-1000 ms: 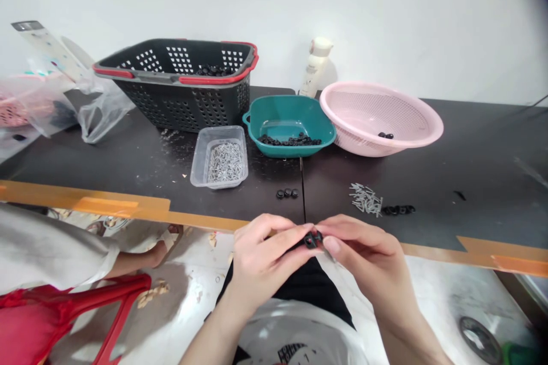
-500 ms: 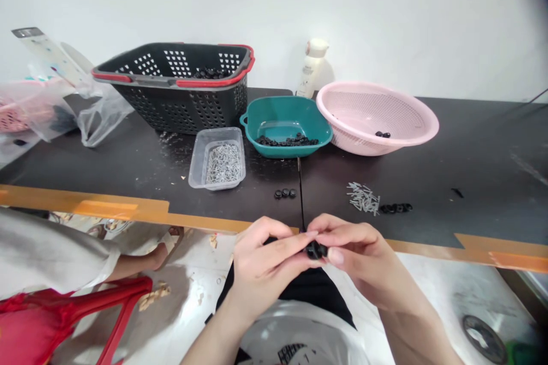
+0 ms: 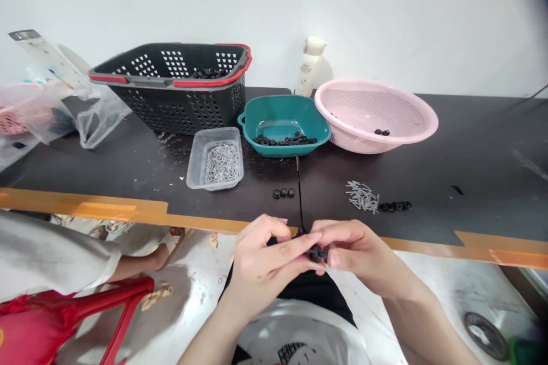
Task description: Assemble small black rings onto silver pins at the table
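Small black round plastic parts [image 3: 317, 254] are pinched between my two hands, just in front of the table edge. My left hand [image 3: 268, 254] is closed on them from the left, thumb and forefinger together. From the right, the fingertips of my right hand [image 3: 353, 248] grip the same parts. How the pieces fit together is mostly hidden by my fingers. Beyond my hands on the table lie three black round pieces [image 3: 283, 193]. To the right rest a pile of thin metal pins [image 3: 362, 197] and a row of several black pieces [image 3: 396, 206].
Along the wall stand a black basket [image 3: 192, 105], a teal basin [image 3: 285, 151] with small black parts, a pink colander [image 3: 377, 142] and a white bottle [image 3: 309, 67]. A clear tub [image 3: 194, 165] holds metal pins. A person's arm [image 3: 137, 265] and a red chair [image 3: 107, 291] are left.
My right fingers have shifted slightly on the black parts, and more of them shows between my hands. The objects on the table stay where they were.
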`<act>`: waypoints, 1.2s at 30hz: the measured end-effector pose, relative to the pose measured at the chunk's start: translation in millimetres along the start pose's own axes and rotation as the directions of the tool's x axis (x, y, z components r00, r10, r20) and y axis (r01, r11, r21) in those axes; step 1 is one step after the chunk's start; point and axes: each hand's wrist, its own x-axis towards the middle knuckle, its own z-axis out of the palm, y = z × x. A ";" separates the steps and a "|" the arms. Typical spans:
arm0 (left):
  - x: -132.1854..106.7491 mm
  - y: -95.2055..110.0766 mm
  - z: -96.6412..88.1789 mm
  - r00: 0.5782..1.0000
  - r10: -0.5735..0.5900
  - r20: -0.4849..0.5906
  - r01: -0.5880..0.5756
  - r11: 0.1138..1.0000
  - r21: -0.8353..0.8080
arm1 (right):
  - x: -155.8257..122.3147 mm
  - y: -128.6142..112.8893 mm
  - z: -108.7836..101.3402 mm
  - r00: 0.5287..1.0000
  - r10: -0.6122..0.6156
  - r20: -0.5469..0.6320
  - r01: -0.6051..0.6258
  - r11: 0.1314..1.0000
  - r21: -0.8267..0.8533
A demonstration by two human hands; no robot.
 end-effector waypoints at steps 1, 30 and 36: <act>1.0 -0.6 -1.1 1.000 0.022 0.020 -0.022 1.000 -0.004 | -0.1 -0.2 -0.5 1.000 0.001 0.010 -0.001 1.000 0.003; -3.4 -26.3 2.2 0.971 -0.028 0.235 -0.023 0.977 0.213 | -25.4 23.3 -32.2 0.957 -0.089 -0.275 -0.098 0.797 -0.597; -0.8 -59.0 3.5 0.954 -0.232 0.189 0.114 0.866 0.488 | -43.8 20.2 -91.2 0.718 -0.326 -0.615 -0.315 0.636 -0.704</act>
